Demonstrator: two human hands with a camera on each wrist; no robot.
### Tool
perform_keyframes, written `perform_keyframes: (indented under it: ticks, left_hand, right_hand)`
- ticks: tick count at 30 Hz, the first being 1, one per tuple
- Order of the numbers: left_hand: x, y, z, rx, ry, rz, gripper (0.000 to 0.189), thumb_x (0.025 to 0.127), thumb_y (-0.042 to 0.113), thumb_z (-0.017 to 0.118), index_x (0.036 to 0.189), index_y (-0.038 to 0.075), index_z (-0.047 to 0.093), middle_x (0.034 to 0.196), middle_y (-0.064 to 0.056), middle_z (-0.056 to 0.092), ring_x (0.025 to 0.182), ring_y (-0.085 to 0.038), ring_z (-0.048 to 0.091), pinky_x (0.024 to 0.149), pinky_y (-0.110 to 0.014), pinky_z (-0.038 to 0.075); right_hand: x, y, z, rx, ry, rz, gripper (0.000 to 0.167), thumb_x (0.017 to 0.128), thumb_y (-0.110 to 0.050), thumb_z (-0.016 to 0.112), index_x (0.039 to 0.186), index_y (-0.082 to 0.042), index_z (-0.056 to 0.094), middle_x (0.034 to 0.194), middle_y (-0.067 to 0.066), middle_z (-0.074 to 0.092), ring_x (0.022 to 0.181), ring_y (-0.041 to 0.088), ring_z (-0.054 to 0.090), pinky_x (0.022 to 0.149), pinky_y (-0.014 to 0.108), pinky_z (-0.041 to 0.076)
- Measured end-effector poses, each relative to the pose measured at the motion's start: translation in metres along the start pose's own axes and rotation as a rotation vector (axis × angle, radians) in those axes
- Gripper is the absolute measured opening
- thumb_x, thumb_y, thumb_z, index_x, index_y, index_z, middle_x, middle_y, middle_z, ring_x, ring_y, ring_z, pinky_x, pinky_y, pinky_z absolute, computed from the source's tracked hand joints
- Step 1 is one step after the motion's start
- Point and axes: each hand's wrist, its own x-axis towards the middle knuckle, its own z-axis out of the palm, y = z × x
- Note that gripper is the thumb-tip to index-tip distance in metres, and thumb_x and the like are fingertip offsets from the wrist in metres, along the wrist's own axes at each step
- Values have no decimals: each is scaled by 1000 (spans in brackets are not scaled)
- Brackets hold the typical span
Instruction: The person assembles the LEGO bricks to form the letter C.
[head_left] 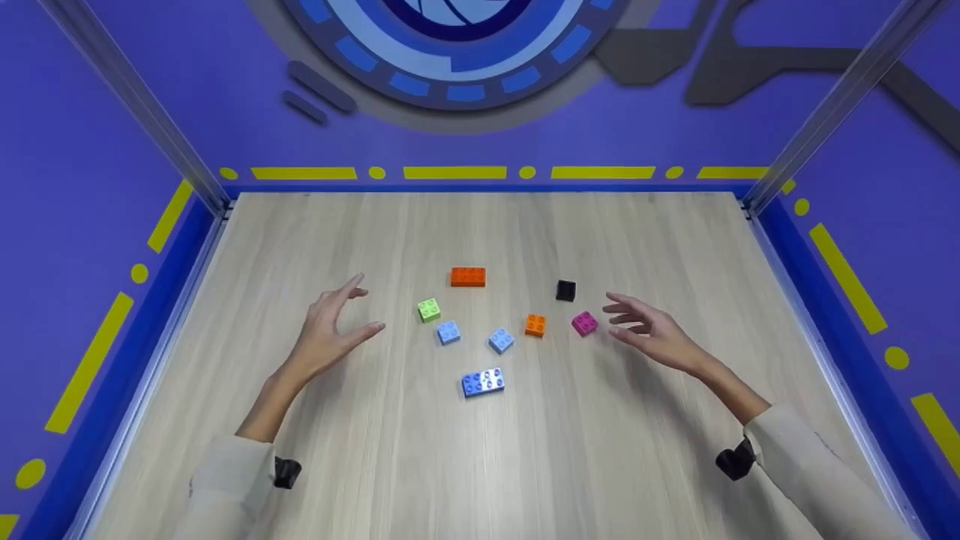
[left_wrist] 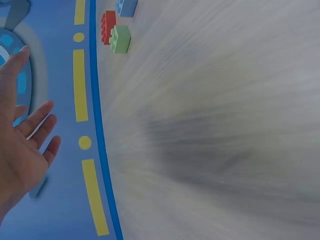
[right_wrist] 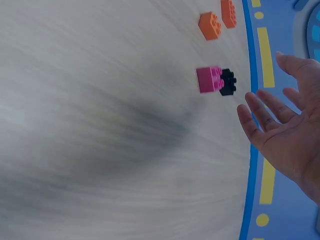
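My left hand (head_left: 328,330) hovers over the left part of the table, fingers spread and holding nothing; nearest it is a lime green brick (head_left: 429,310). On the other side my right hand (head_left: 651,332) hangs in the air with relaxed fingers, just right of a magenta brick (head_left: 584,323). A black brick (head_left: 566,291) lies behind the magenta one. Between the hands are an orange brick (head_left: 535,325), two light blue bricks, one on the left (head_left: 448,333) and one on the right (head_left: 501,340), a long red-orange brick (head_left: 468,277) and a long blue brick (head_left: 483,382).
The bricks lie apart on a wood-grain table (head_left: 360,465). Purple-blue panels with yellow marks, such as the back wall (head_left: 450,146), enclose its back, left and right sides. A small black device sits at the left cuff (head_left: 286,472) and another at the right cuff (head_left: 735,460).
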Motion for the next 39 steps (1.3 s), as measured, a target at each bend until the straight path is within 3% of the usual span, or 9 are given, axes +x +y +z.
perform_keyframes:
  ticks: [2, 5, 12, 20, 34, 39]
  left_hand:
    - [-1, 1, 7, -16, -18, -8, 80, 88, 30, 81, 154, 7, 43, 138, -16, 63, 135, -36, 51, 117, -61, 27]
    - [-2, 2, 17, -42, -45, -21, 77, 88, 29, 81, 153, 7, 46, 136, -15, 64, 133, -35, 53, 115, -60, 33]
    - [0, 8, 33, -105, -133, -18, 70, 90, 29, 79, 150, 8, 49, 130, -19, 66, 119, -35, 63, 100, -56, 49]
    - [-4, 11, 53, -177, -201, -20, 58, 93, 25, 77, 142, 4, 57, 125, -22, 68, 110, -35, 67, 92, -55, 53]
    - [-14, 22, 102, -250, -372, 83, 44, 92, 20, 77, 128, -3, 66, 117, -21, 71, 101, -36, 69, 88, -49, 57]
    - [-17, 25, 114, -255, -415, 75, 46, 89, 20, 80, 126, -3, 67, 116, -19, 71, 94, -32, 67, 84, -40, 56]
  right_hand:
    - [1, -1, 9, 28, -18, 14, 57, 99, -10, 66, 151, -2, 45, 139, 27, 61, 122, 44, 63, 96, 17, 50]
    - [4, -4, 24, 59, -50, 44, 55, 100, -12, 66, 150, -1, 46, 137, 28, 61, 121, 44, 62, 96, 16, 50]
    - [14, -7, 56, 98, -128, -1, 49, 101, -8, 63, 146, 5, 49, 132, 29, 64, 117, 42, 66, 95, 23, 53]
    - [20, -12, 86, 164, -185, 8, 46, 100, -8, 63, 141, 9, 52, 132, 30, 63, 116, 45, 67, 89, 19, 54]
    - [26, -19, 130, 170, -233, 37, 44, 100, -13, 66, 140, 3, 57, 133, 21, 67, 121, 37, 66, 95, 21, 52]
    - [29, -24, 141, 163, -235, 25, 43, 98, -13, 67, 137, 2, 59, 134, 18, 67, 120, 35, 67, 97, 21, 51]
